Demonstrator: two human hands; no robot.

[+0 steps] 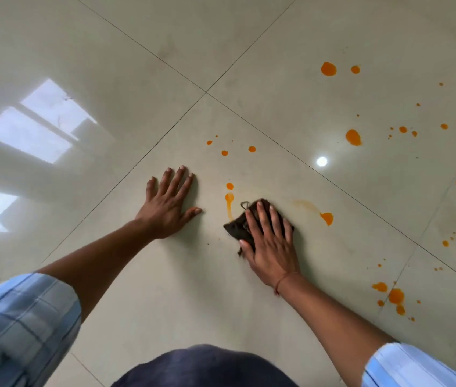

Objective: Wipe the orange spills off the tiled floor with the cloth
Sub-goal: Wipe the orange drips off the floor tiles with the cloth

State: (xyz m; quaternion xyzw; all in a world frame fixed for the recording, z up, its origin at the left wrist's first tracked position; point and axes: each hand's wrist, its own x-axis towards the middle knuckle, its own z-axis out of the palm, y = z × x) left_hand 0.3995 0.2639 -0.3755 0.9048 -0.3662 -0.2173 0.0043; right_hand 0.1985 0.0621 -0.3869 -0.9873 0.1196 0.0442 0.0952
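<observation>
Seen from above, a person's right hand (pixel 270 241) presses flat, fingers straight, on a crumpled dark brown cloth (pixel 235 227) that lies on the glossy beige tiled floor (pixel 165 289). The left hand (pixel 168 202) rests beside it, palm down, fingers spread, holding nothing. Thin dark grout lines cross the large square tiles. Round orange spills (pixel 353 137) dot the floor, mostly to the right. A streaked drip (pixel 229 201) runs just left of the cloth. A thin red thread (pixel 284 279) circles the right wrist. The sleeves (pixel 23 317) are pale blue checked fabric.
</observation>
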